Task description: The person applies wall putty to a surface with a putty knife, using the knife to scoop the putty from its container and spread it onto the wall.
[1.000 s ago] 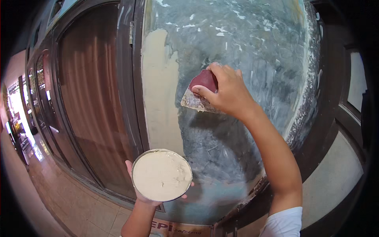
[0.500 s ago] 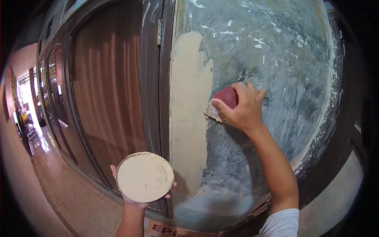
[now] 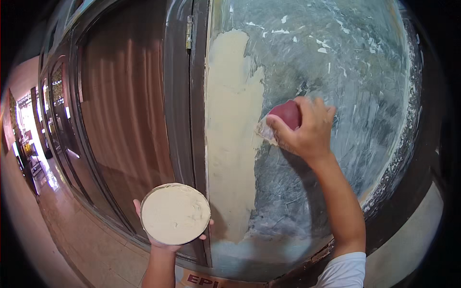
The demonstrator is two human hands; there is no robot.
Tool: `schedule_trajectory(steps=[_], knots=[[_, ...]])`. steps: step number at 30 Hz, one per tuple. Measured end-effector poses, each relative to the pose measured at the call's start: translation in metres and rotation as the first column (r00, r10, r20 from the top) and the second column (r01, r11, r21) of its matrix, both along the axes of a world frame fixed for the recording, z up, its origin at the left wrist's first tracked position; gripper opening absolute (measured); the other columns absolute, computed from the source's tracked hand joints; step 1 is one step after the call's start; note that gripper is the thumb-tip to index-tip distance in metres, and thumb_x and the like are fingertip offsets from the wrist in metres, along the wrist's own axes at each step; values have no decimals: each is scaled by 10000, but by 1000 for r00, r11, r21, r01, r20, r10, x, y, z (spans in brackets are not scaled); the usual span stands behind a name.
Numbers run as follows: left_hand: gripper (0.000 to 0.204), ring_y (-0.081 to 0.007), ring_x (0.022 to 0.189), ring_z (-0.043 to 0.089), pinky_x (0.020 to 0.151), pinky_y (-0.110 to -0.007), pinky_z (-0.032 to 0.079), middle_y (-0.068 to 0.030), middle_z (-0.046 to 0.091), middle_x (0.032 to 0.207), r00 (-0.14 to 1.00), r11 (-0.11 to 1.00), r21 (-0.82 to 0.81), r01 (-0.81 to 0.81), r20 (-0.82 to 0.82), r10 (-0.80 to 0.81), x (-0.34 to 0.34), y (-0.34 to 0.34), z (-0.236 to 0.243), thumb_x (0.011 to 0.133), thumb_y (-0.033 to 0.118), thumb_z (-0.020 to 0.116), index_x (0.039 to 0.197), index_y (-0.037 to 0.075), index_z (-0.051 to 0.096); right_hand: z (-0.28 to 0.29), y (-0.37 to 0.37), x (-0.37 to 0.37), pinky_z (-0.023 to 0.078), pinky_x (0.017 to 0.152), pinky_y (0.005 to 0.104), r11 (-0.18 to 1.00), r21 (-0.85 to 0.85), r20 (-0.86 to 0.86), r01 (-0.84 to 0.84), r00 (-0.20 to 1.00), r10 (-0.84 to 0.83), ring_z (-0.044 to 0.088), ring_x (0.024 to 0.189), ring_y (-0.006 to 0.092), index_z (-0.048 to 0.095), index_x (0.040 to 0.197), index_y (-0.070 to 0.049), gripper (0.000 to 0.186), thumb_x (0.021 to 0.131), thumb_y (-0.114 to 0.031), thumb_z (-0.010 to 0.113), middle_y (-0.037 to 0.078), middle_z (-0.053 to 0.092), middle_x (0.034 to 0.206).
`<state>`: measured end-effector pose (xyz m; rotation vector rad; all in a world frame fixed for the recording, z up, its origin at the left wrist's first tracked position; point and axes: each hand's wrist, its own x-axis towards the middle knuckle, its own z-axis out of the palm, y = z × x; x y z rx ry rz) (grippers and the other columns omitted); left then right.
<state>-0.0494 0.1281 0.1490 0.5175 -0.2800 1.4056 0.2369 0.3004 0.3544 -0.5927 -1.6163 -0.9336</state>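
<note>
right hand (image 3: 314,129) clamped on red scraper (image 3: 286,115), left hand (image 3: 164,246) clasping round tub (image 3: 199,235) of putty (image 3: 170,209) underneath, cream strip (image 3: 233,129) along wall's (image 3: 355,101) left edge

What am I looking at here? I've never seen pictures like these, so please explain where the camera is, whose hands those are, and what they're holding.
There's no machine: these are a person's own bare hands, seen from a wide fisheye camera worn on the head. That lens bends straight edges and darkens the corners.

The left hand supports a round container from beneath, filled with smooth cream paste. The right hand grips a scraper with a maroon handle, its smeared blade at the edge of a cream layer on the wall. The rest of the wall looks grey-blue, with pale flecks. To the left are a brown curtain and a tiled floor.
</note>
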Motion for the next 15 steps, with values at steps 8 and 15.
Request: schedule_trajectory(steps=[8, 15], knots=[[1205, -753, 1236, 442, 809, -826, 521, -380, 400, 1532, 1000, 1000, 6, -19, 0, 19, -8, 7, 3, 764, 991, 473, 1605, 136, 362, -22, -2, 0, 332, 821, 435, 999, 40, 167, 13, 986, -19, 559, 870, 268, 694, 1002, -92, 552, 768, -566, 854, 44, 656, 914], [1188, -750, 1223, 453, 809, -827, 532, -395, 396, 1522, 999, 997, 58, -41, 24, 39, -5, 12, 7, 786, 962, 496, 1602, 111, 352, -5, -3, -2, 344, 834, 440, 999, 13, 24, -46, 999, 45, 550, 851, 277, 678, 1006, -90, 588, 742, -574, 883, 62, 626, 921]])
